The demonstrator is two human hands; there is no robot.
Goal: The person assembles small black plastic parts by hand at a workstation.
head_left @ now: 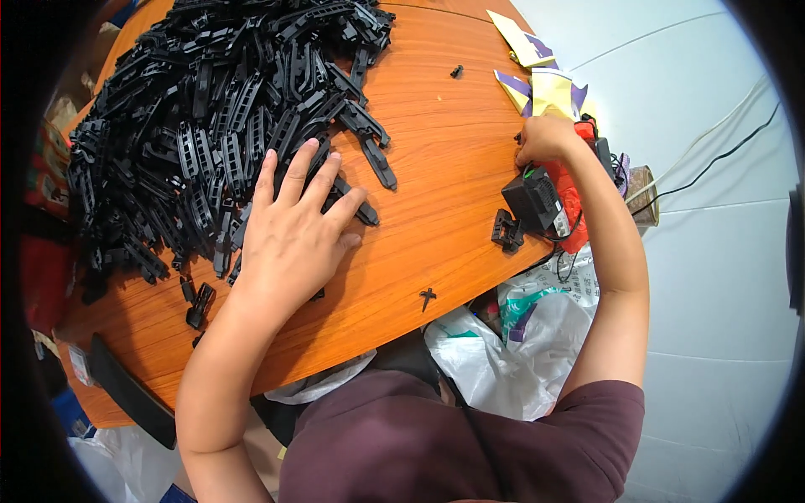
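A large heap of black slotted plastic strips (226,92) covers the left part of the wooden table (436,168). My left hand (293,214) lies spread over the heap's near right edge, palm down, fingers apart. What is under its palm is hidden. At the table's right edge, my right hand (547,138) is closed with its fingers curled in; a small dark bit shows by the fingertips, too little to name. Just nearer than that hand are a black box-shaped power adapter (532,201) and a small black plastic bracket (506,231).
Crumpled yellow and purple paper (553,90) lies beyond my right hand, with red plastic (573,210) beside the adapter. A small cross-shaped black piece (428,298) lies near the front edge. White plastic bags (528,377) hang below it. A white wall (713,277) bounds the right.
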